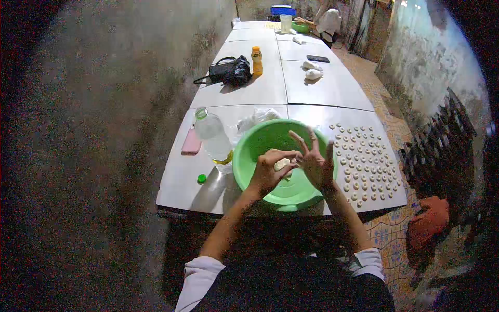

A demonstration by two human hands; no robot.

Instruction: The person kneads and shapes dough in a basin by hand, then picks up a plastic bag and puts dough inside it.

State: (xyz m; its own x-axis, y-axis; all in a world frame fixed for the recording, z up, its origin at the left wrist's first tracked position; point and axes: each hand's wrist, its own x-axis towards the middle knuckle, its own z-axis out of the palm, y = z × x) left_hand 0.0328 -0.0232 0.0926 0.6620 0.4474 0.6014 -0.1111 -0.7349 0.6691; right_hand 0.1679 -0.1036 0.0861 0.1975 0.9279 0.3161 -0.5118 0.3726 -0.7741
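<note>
My left hand (pixel 269 169) is closed around a pale lump of dough (pixel 283 165) above the large green basin (pixel 241 166). Close beside it, my right hand (pixel 317 164) has several fingers spread upward, while its thumb side is pinched at a small bit of dough by the left fingertips. The exact grip there is blurred. To the right of the basin, many small ring-shaped dough pieces (pixel 366 167) lie in rows on the white table (pixel 332 96). Part of the basin's floor is hidden behind both hands.
Left of the basin stand a large clear bottle (pixel 212 138), a green cap (pixel 201 179) and a pink phone (pixel 191 141). Farther off are a black bag (pixel 228 71), an orange drink bottle (pixel 257 61), white bundles (pixel 313 73) and a dark phone (pixel 317 59). Another person (pixel 328 22) is at the far end.
</note>
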